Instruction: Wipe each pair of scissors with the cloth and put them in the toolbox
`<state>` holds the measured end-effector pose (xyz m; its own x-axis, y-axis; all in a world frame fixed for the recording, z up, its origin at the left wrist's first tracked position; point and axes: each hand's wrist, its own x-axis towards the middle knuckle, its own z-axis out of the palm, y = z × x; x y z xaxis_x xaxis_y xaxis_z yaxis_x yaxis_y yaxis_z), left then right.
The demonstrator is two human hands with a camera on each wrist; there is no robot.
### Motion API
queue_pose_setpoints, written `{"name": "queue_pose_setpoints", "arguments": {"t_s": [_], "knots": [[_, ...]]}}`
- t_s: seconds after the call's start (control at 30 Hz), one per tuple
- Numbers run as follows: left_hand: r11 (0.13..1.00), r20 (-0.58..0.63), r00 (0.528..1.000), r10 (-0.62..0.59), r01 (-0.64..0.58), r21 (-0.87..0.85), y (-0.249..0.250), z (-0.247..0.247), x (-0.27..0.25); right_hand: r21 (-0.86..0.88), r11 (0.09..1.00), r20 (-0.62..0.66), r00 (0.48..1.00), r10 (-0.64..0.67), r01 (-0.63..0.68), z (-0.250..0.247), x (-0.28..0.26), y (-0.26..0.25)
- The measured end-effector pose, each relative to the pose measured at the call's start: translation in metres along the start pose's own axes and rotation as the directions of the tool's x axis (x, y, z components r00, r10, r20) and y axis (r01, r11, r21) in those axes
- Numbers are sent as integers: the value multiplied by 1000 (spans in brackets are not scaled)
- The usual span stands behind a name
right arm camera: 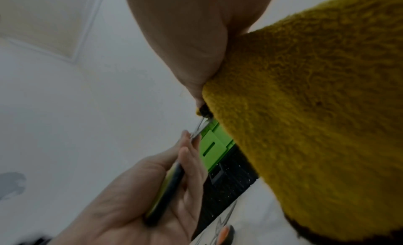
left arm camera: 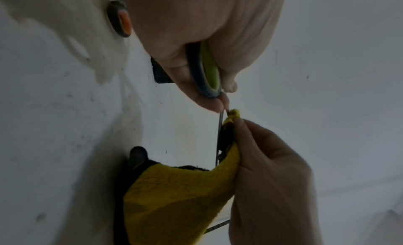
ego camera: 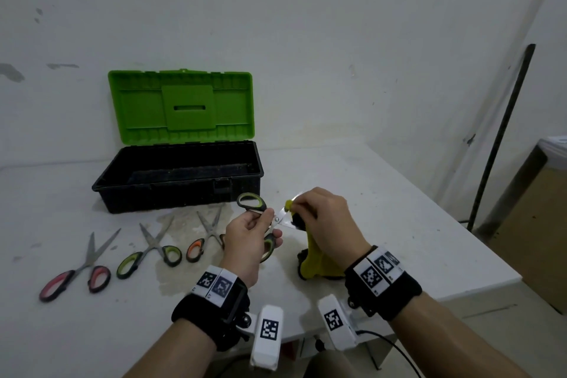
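My left hand (ego camera: 250,235) grips green-handled scissors (ego camera: 253,202) by the handles, blades spread and pointing right. My right hand (ego camera: 322,218) pinches a yellow cloth (ego camera: 316,261) around one blade; the cloth hangs down to the table. The left wrist view shows the green handle (left arm camera: 209,71) in the palm and the cloth (left arm camera: 179,197) pinched on the thin blade. The right wrist view shows the cloth (right arm camera: 316,110) close up and the left hand (right arm camera: 135,205) on the handle. The toolbox (ego camera: 178,175), black with an open green lid (ego camera: 181,106), stands behind.
Three more pairs of scissors lie on the white table (ego camera: 383,193) left of my hands: pink-handled (ego camera: 76,273), green-handled (ego camera: 147,252) and orange-handled (ego camera: 204,236). A dark pole (ego camera: 500,138) leans by the wall at the right; the table edge runs near my right wrist.
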<state>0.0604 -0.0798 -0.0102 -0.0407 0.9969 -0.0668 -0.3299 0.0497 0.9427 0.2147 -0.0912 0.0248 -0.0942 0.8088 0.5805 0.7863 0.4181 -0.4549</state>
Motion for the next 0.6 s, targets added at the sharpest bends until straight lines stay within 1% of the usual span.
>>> {"name": "queue_pose_setpoints", "arguments": {"t_s": [0.1, 0.17, 0.23, 0.3, 0.37, 0.47, 0.53, 0.6], "knots": [[999, 12, 1000, 28, -28, 25, 1, -1, -2, -33, 992, -91, 989, 117, -120, -7, 10, 7], [996, 26, 998, 58, -60, 63, 2, -3, -3, -31, 971, -92, 968, 232, -236, -14, 20, 14], [991, 39, 996, 81, -85, 103, 2, -3, -4, -9, 952, -102, 947, 305, -307, -22, 24, 20], [991, 15, 996, 84, -85, 106, 2, -3, -3, -9, 958, -162, 946, 280, -286, -28, 21, 15], [994, -23, 997, 79, -77, 79, 2, -4, -1, -20, 980, -170, 967, 192, -198, -28, 13, 1], [995, -29, 997, 71, -69, 74, 0, -2, -1, -36, 995, -48, 995, 88, -90, -13, 1, -17], [995, -2, 998, 61, -61, 74, -1, 1, -3, -50, 996, 15, 997, 77, -76, -1, -2, -18], [996, 14, 999, 47, -48, 72, -3, 2, -5, -63, 992, 32, 994, 109, -107, 6, -1, -12]]}}
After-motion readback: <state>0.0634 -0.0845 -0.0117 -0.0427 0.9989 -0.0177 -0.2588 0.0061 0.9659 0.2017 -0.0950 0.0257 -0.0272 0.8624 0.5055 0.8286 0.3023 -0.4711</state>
